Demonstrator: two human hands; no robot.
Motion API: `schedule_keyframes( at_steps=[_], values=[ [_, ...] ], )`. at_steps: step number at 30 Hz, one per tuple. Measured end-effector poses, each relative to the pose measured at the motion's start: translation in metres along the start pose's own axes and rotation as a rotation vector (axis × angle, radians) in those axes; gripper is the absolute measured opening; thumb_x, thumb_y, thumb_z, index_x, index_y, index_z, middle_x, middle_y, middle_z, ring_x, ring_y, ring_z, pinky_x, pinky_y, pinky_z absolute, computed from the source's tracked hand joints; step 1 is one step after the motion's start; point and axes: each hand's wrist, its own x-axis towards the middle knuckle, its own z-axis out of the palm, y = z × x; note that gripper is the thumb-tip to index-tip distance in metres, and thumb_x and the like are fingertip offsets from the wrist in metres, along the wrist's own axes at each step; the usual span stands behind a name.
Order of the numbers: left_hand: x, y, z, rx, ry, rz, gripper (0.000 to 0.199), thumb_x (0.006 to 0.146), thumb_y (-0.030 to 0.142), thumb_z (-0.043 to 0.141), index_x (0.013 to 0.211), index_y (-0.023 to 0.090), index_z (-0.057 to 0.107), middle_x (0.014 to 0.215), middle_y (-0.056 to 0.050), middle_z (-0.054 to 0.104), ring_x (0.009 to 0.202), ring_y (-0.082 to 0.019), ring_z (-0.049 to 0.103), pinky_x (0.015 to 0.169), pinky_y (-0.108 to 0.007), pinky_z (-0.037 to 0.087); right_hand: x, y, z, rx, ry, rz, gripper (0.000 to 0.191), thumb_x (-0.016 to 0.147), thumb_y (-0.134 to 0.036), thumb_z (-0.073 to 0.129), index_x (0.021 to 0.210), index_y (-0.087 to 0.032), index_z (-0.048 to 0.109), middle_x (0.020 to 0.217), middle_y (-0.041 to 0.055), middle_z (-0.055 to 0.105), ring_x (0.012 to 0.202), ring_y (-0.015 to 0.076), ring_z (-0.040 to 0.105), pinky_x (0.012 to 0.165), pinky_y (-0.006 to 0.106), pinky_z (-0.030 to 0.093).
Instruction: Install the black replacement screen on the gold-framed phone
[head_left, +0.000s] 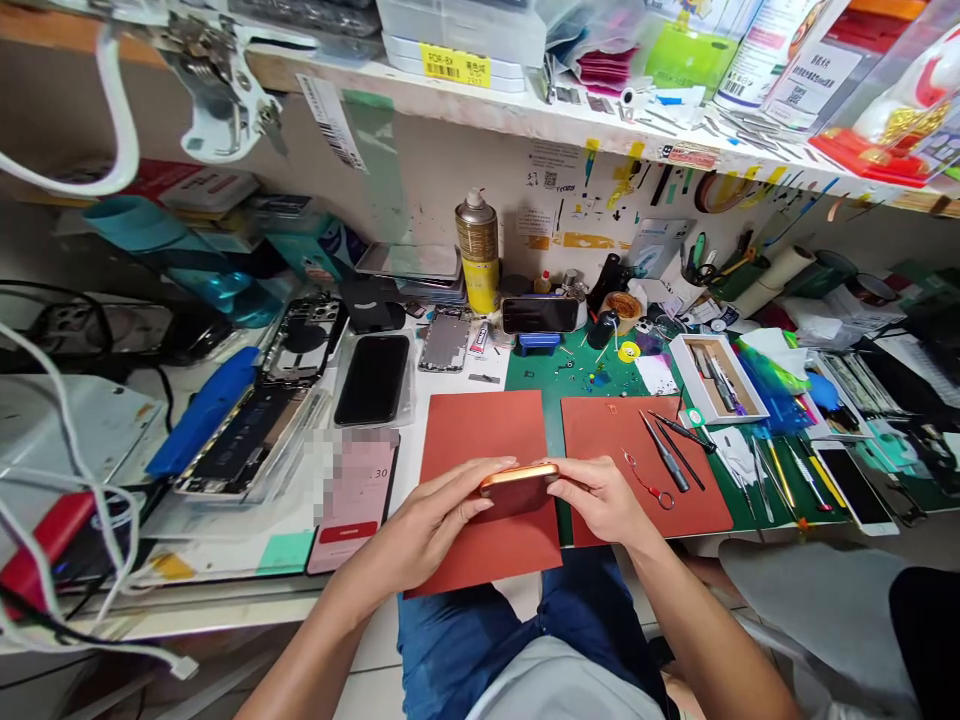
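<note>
Between both hands is a smartphone with an orange-gold edge, held sideways and tilted, so mostly its rim and a dark face show. My left hand grips its left end, thumb below and fingers along the top. At the right end, my right hand pinches it between thumb and fingers. Beneath the phone lies a reddish-brown mat. A second such mat lies to the right, bearing a red ring on a cord and a dark screwdriver.
At left, a lit phone, a black phone and opened phones crowd the bench. Tweezers, a white phone and a tool box stand right. Behind are a spray can and a propped phone; a loaded shelf overhangs.
</note>
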Motion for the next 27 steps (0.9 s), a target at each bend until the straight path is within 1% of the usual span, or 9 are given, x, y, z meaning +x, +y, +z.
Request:
schedule_keyframes(
  at_steps=[3, 8, 12, 15, 17, 19, 21, 23, 27],
  values=[
    [-0.002, -0.002, -0.002, 0.035, -0.013, -0.029, 0.053, 0.111, 0.028, 0.054, 0.164, 0.035, 0.054, 0.153, -0.008, 0.071, 0.130, -0.025, 0.075, 0.107, -0.035, 0.061, 0.000, -0.001, 0.000, -0.023, -0.008, 0.006, 0.045, 0.111, -0.053, 0.060, 0.131, -0.021, 0.083, 0.108, 0.0087, 0.088, 0.082, 0.0200, 0.083, 0.078, 0.029, 0.067],
    [0.000, 0.001, -0.005, 0.068, -0.019, -0.052, 0.054, 0.110, 0.031, 0.057, 0.164, 0.038, 0.054, 0.144, -0.005, 0.077, 0.098, -0.020, 0.082, 0.087, -0.026, 0.064, 0.000, -0.004, 0.001, -0.074, -0.009, 0.013, 0.047, 0.113, -0.056, 0.055, 0.124, -0.021, 0.085, 0.091, 0.0055, 0.085, 0.070, 0.0172, 0.075, 0.070, 0.028, 0.062],
    [0.003, 0.007, -0.006, 0.043, -0.021, -0.086, 0.054, 0.110, 0.031, 0.056, 0.163, 0.038, 0.055, 0.141, -0.004, 0.079, 0.087, -0.018, 0.080, 0.085, -0.025, 0.062, -0.001, -0.002, 0.001, -0.113, 0.000, 0.003, 0.049, 0.113, -0.058, 0.054, 0.106, -0.021, 0.086, 0.070, 0.0008, 0.074, 0.055, 0.0136, 0.060, 0.058, 0.026, 0.052],
    [0.003, 0.007, -0.006, 0.041, -0.024, -0.099, 0.057, 0.110, 0.031, 0.056, 0.166, 0.038, 0.049, 0.136, -0.004, 0.081, 0.074, -0.015, 0.076, 0.077, -0.022, 0.060, -0.002, 0.002, 0.000, -0.145, 0.004, -0.002, 0.050, 0.112, -0.056, 0.056, 0.095, -0.020, 0.085, 0.062, -0.0012, 0.065, 0.051, 0.0115, 0.049, 0.053, 0.026, 0.045],
    [0.002, 0.005, -0.005, 0.064, -0.022, -0.097, 0.059, 0.111, 0.032, 0.056, 0.169, 0.039, 0.045, 0.134, -0.003, 0.081, 0.075, -0.015, 0.076, 0.077, -0.022, 0.059, -0.002, 0.004, -0.001, -0.168, 0.001, -0.003, 0.052, 0.112, -0.057, 0.056, 0.090, -0.020, 0.084, 0.060, -0.0016, 0.062, 0.050, 0.0109, 0.045, 0.052, 0.026, 0.043],
    [0.001, 0.003, -0.003, 0.061, -0.031, -0.101, 0.058, 0.111, 0.033, 0.056, 0.168, 0.040, 0.045, 0.138, -0.003, 0.080, 0.088, -0.017, 0.080, 0.084, -0.023, 0.059, -0.003, 0.006, -0.002, -0.192, -0.005, -0.002, 0.055, 0.112, -0.059, 0.056, 0.087, -0.019, 0.084, 0.060, -0.0012, 0.061, 0.050, 0.0109, 0.045, 0.053, 0.026, 0.043],
    [0.002, 0.002, -0.002, 0.009, -0.051, -0.095, 0.052, 0.112, 0.033, 0.055, 0.163, 0.037, 0.054, 0.142, -0.005, 0.078, 0.104, -0.020, 0.082, 0.093, -0.025, 0.058, -0.004, 0.007, -0.004, -0.216, -0.010, 0.001, 0.054, 0.111, -0.059, 0.056, 0.088, -0.020, 0.085, 0.060, -0.0007, 0.063, 0.051, 0.0116, 0.047, 0.053, 0.026, 0.045],
    [0.003, 0.003, -0.001, -0.040, -0.056, -0.080, 0.044, 0.111, 0.034, 0.056, 0.154, 0.033, 0.064, 0.140, -0.007, 0.079, 0.112, -0.024, 0.081, 0.096, -0.028, 0.058, -0.005, 0.007, -0.005, -0.237, -0.010, -0.001, 0.053, 0.111, -0.059, 0.057, 0.088, -0.021, 0.086, 0.059, -0.0004, 0.064, 0.049, 0.0124, 0.048, 0.053, 0.027, 0.046],
    [0.004, 0.003, 0.002, -0.072, -0.053, -0.064, 0.037, 0.112, 0.035, 0.055, 0.145, 0.031, 0.071, 0.125, -0.008, 0.084, 0.102, -0.024, 0.082, 0.089, -0.028, 0.059, -0.007, 0.008, -0.008, -0.257, -0.013, -0.029, 0.050, 0.110, -0.057, 0.060, 0.084, -0.022, 0.084, 0.056, -0.0002, 0.062, 0.046, 0.0132, 0.046, 0.049, 0.028, 0.044]
  ],
)
